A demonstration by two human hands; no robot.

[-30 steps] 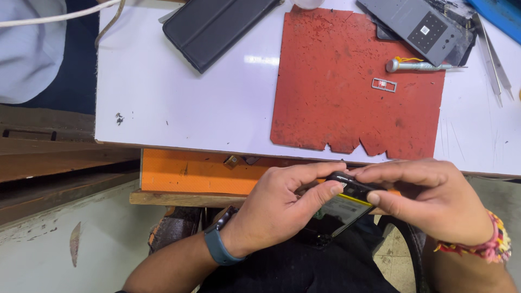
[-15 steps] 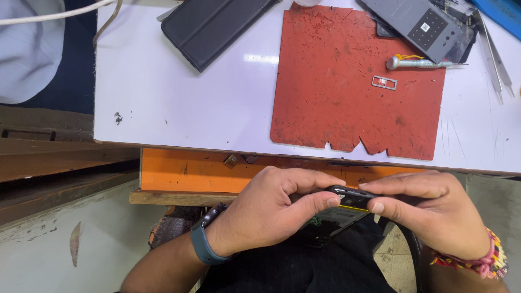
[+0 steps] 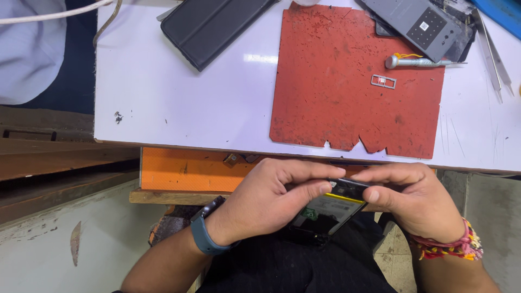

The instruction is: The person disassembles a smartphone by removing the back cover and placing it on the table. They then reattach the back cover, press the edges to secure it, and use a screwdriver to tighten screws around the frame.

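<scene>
Both my hands hold an opened black phone (image 3: 325, 209) below the table's front edge, over my lap. Its inside shows a dark battery with a yellow strip and a green part. My left hand (image 3: 266, 203), with a blue band on the wrist, grips the phone's left side, thumb and forefinger pinched at its top edge. My right hand (image 3: 415, 201), with red thread bracelets on the wrist, holds the phone's right end with its fingertips meeting the left hand's.
On the white table (image 3: 179, 108) lies a worn red mat (image 3: 336, 92) with a small metal card tray (image 3: 383, 81) and a screwdriver (image 3: 418, 62). A black folio case (image 3: 211, 27) lies at back left, a grey panel (image 3: 423, 24) and tweezers (image 3: 491, 49) at back right. An orange shelf (image 3: 184, 171) sits under the table.
Both hands with the phone have shifted slightly; the fingertips have closed together at the phone's top edge and the phone's inside now faces up more.
</scene>
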